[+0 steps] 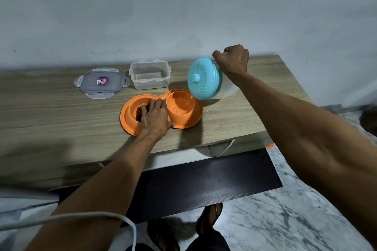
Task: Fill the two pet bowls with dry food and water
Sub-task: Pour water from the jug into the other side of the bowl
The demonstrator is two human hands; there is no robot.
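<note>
A big wooden surface (51,108) stands against a grey wall, and all the things sit on it. The water jug (225,90) is white with a bumpy blue lid (201,78), and it is tipped over on its side so its lip hangs just over the orange double bowl (183,126). The double bowl lies near the front edge of the surface. Its left bowl (131,106) has brown dry food (139,113) in it, and its right bowl (180,106) looks wet, with a thin bit of water running in from the jug. Behind the bowls is a clear box (150,75) that looks empty, and the box lid (102,82) lies flat beside it. The right hand (232,60) makes a tight fist at the back of the jug, so its grip is closed on the jug and holds it up, though the handle itself is hidden. The left hand (156,117) lies flat with straight fingers on the middle of the double bowl, partly over the food, so its grip is wide and holds nothing. I think the jug is heavy with water and the water will slosh, so it is best held firm at the back and tipped slowly. The orange bowl looks light, hard and smooth, so it could slide, and pressing down on the flat part between the two bowls is a good way to hold it steady.
</note>
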